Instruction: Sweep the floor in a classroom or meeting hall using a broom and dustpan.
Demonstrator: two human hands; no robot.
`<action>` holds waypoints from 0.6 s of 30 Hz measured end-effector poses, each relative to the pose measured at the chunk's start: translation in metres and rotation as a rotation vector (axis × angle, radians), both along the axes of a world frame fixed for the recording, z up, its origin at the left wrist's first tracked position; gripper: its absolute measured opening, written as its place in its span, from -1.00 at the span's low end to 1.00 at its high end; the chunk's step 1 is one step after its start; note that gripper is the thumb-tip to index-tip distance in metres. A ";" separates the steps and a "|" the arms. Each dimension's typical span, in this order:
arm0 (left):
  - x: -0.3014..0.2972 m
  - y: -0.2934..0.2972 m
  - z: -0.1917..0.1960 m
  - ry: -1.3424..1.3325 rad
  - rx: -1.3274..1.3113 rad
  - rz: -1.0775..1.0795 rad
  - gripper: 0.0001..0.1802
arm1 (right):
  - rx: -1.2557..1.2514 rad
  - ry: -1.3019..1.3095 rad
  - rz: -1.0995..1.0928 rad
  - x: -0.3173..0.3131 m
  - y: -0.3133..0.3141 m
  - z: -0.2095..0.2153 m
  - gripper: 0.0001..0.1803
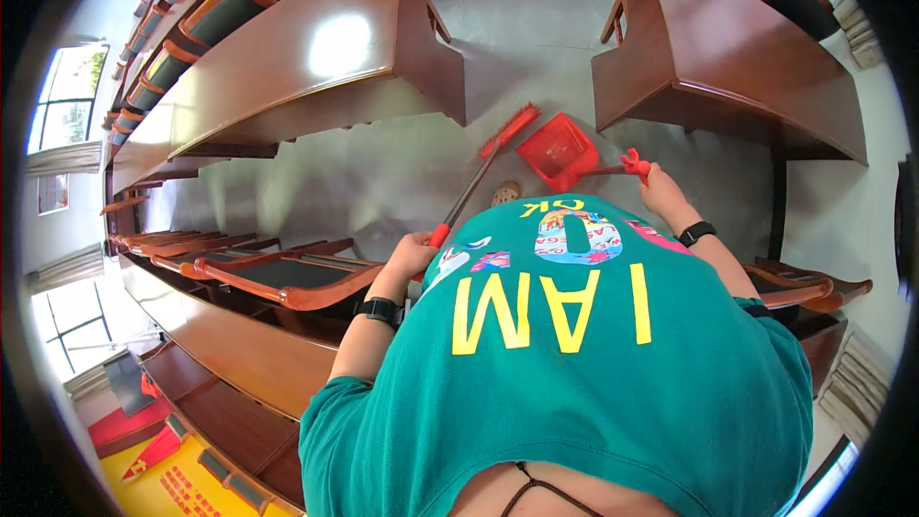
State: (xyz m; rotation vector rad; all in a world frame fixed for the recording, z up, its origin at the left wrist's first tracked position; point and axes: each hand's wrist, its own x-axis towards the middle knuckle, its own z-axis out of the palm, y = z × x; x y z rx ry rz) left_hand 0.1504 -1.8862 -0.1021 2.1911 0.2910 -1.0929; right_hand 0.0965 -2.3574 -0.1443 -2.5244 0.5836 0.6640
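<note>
My left hand [412,255] is closed round the red grip of a broom [469,187]. Its dark handle slants up and to the right, ending in a red bristled head [510,129] at floor level. Just right of the bristles, apart from them by a small gap, is a red dustpan [557,147]. My right hand [662,193] is wrapped round the dustpan's handle near its red end piece. Part of both handles is hidden behind my fingers and the green shirt [574,402].
Long brown wooden desks stand ahead on the left [287,57] and right [737,48], with an aisle of grey floor [522,29] between. Wooden chairs [287,273] line the left side. Beneath me shows a beige shoe with holes [505,193].
</note>
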 end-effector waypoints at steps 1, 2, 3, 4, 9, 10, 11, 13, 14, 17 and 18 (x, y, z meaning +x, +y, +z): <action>0.001 0.000 -0.006 -0.013 0.005 -0.026 -0.56 | 0.004 0.007 -0.003 0.001 0.000 0.002 -0.64; 0.004 -0.004 -0.008 -0.024 0.007 -0.057 -0.56 | 0.010 -0.012 0.000 0.000 -0.001 -0.001 -0.64; 0.006 -0.007 -0.010 -0.114 0.039 -0.142 -0.56 | 0.017 -0.031 0.003 -0.001 -0.002 -0.005 -0.65; 0.009 -0.010 -0.012 -0.205 0.071 -0.228 -0.56 | 0.023 -0.051 0.005 -0.002 -0.003 -0.008 -0.65; 0.039 -0.037 -0.010 -0.230 0.144 -0.273 -0.59 | 0.056 -0.070 -0.010 -0.002 0.000 -0.006 -0.64; 0.050 -0.047 -0.005 -0.191 0.145 -0.247 -0.60 | 0.062 -0.086 -0.025 -0.003 0.000 -0.006 -0.64; 0.058 -0.054 -0.003 -0.148 0.147 -0.223 -0.61 | 0.073 -0.088 -0.025 -0.003 -0.001 -0.009 -0.65; 0.077 -0.060 -0.009 -0.174 0.158 -0.221 -0.65 | 0.093 -0.092 -0.034 -0.002 -0.005 -0.015 -0.66; 0.089 -0.063 -0.011 -0.196 0.161 -0.219 -0.67 | 0.099 -0.100 -0.032 -0.001 -0.005 -0.016 -0.66; 0.124 -0.065 -0.032 -0.126 0.276 -0.273 -0.72 | 0.133 -0.109 -0.047 -0.003 -0.008 -0.020 -0.65; 0.136 -0.066 -0.040 -0.097 0.287 -0.289 -0.74 | 0.156 -0.100 -0.059 -0.005 -0.011 -0.020 -0.65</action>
